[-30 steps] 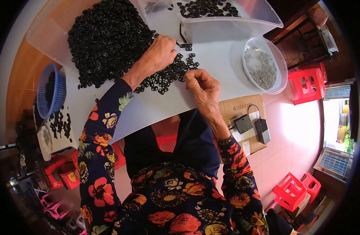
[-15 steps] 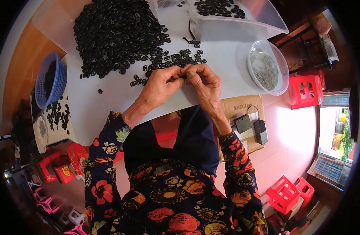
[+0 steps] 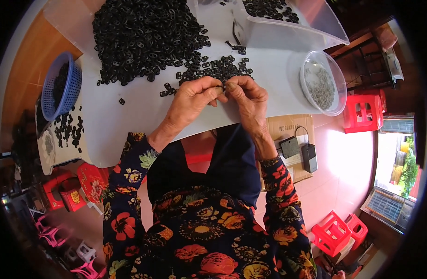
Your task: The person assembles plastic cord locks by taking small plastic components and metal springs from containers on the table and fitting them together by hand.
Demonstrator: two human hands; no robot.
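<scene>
My left hand (image 3: 191, 100) and my right hand (image 3: 250, 101) meet over the near edge of the white table (image 3: 144, 121), thumbs and forefingers pinched together. A small dark piece (image 3: 223, 87) shows between the fingertips, mostly hidden by them. Just beyond my hands lies a loose scatter of small black plastic pieces (image 3: 218, 69), oval with two holes. Behind it to the left rises a large heap of the same black pieces (image 3: 141, 42). At the right, a clear round bowl (image 3: 341, 100) holds many thin silvery metal bits (image 3: 321, 88).
A clear plastic bin (image 3: 288, 35) with more black pieces stands at the far right. The blue basket (image 3: 75, 88) sits at the left, near scattered pieces. A cardboard box (image 3: 288, 125) carries a dark device (image 3: 309, 158). Red stools (image 3: 362, 114) stand on the floor.
My fingertips have shifted slightly and stay pinched close together. The whole view has moved a little, so the table things appear farther right. Nothing on the table has visibly been moved.
</scene>
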